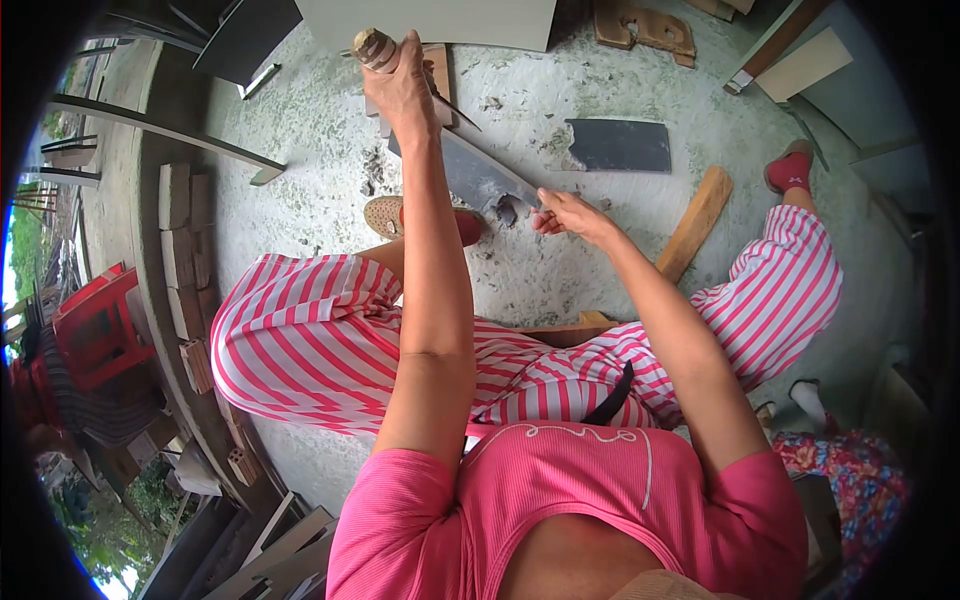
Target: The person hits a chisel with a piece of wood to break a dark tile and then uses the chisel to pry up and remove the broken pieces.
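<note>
My left hand (400, 88) is wrapped around the thick, round wooden handle (374, 50) of a tool. Near that hand a thin, dark pointed end shows, though the hand and forearm hide much of the tool. A long, flat grey piece (480, 176) with a pale straight edge slants from below my left hand towards my right hand. The fingers of my right hand (570, 215) are closed on its near right end. Small pieces of wood (438, 72) lie behind my left hand. Beside the piece's right end is a small dark fragment (506, 210).
A dark grey slab (620, 146) with a ragged left edge lies on the rough concrete floor (330, 140). A wooden bar (697, 222) lies to the right. Stacked bricks (178, 250) and a metal bar (190, 135) are at left, a cut board (645, 32) at the top.
</note>
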`<state>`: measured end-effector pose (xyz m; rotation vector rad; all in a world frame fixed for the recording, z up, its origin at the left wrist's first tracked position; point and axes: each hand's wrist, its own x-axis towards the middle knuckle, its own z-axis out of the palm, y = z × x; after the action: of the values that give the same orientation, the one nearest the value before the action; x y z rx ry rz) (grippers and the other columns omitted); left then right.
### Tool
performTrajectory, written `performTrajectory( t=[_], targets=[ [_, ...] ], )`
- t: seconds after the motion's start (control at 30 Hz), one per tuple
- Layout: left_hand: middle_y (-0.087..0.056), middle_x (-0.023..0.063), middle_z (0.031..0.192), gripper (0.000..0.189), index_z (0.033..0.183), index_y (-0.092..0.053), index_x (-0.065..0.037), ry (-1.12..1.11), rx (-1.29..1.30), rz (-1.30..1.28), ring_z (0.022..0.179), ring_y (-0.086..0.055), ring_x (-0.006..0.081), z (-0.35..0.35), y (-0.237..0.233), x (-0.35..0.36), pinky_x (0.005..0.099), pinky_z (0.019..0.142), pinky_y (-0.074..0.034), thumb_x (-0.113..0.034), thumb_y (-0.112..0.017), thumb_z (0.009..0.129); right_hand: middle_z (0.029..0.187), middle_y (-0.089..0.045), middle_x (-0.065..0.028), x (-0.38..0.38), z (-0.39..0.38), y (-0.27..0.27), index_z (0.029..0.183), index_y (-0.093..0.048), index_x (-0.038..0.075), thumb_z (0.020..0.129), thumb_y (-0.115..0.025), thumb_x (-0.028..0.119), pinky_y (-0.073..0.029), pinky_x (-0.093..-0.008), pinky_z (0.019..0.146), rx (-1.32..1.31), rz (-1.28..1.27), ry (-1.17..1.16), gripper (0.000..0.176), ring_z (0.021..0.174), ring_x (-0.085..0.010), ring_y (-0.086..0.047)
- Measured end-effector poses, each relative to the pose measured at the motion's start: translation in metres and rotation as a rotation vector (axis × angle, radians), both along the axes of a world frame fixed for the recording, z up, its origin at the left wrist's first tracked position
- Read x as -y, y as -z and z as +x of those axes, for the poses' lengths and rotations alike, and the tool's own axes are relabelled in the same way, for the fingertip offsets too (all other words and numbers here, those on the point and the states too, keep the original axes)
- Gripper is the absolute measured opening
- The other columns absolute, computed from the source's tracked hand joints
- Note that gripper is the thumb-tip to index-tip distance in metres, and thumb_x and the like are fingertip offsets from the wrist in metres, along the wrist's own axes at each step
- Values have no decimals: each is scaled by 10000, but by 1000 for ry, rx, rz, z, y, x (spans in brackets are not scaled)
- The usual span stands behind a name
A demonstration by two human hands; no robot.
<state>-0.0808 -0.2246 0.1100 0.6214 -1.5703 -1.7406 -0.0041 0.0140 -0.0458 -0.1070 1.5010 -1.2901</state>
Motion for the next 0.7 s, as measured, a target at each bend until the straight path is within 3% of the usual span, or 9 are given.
performTrajectory(
  t=[0.03,0.07,0.17,0.2,0.33,0.4,0.6,0.63,0.7],
  targets=[
    [-563,39,698,264,899,-526,-38,10,-16,-6,560,-568,145,1,-1,-2,266,504,-467,-173,-725,790,815,-622,-42,-7,-2,1,995,-562,48,963,-399,454,-501,-294,689,286,-18,94,439,744,-120,-603],
    [-560,39,701,263,899,-524,-39,21,-25,-9,563,-567,144,1,-1,-3,266,508,-468,-174,-723,792,852,-621,-40,-13,-7,8,1105,-527,53,962,-391,461,-507,-288,704,362,-11,101,453,756,-121,-600],
    [-556,39,708,268,907,-523,-38,51,-1,2,572,-565,142,-6,-1,-6,266,521,-471,-177,-722,793,907,-621,-57,-19,-13,21,1203,-450,50,965,-396,445,-508,-302,709,352,117,304,464,773,-131,-599],
    [-556,39,708,268,907,-523,-38,53,1,2,572,-565,142,-7,-2,-8,266,521,-471,-177,-722,793,966,-620,-76,-21,-16,24,1307,-352,56,974,-392,411,-509,-308,710,353,80,362,488,788,-136,-597],
    [-569,44,728,277,918,-524,-34,73,6,-7,580,-566,140,-5,-1,-17,267,534,-476,-180,-724,792,1001,-625,-94,-20,-21,24,1357,-315,69,980,-397,373,-507,-311,711,344,-27,541,491,808,-146,-604],
    [-573,45,733,280,920,-525,-33,79,20,-19,579,-565,139,-9,4,-19,268,535,-477,-182,-725,791,1003,-635,-86,-23,-23,20,1395,-277,100,982,-394,269,-507,-309,699,303,-16,573,461,813,-154,-614],
    [-579,43,722,265,908,-530,-43,89,28,-20,580,-559,122,-10,15,-24,245,526,-460,-179,-725,793,820,-665,-75,-38,-26,33,1211,-507,82,896,-404,116,-502,-292,634,-277,412,504,333,654,-148,-628],
    [-577,40,713,248,887,-530,-46,99,45,-28,580,-556,116,-11,18,-24,238,525,-453,-173,-722,796,820,-665,-75,-41,-26,37,1211,-507,82,896,-404,116,-502,-292,634,-270,416,501,333,654,-148,-628],
    [-574,36,703,232,866,-531,-50,107,71,-34,581,-554,110,-14,22,-23,230,524,-447,-167,-719,799,750,-659,-77,-47,-27,42,1096,-561,64,883,-430,128,-498,-314,611,-388,486,651,258,582,-170,-620]
  ],
)
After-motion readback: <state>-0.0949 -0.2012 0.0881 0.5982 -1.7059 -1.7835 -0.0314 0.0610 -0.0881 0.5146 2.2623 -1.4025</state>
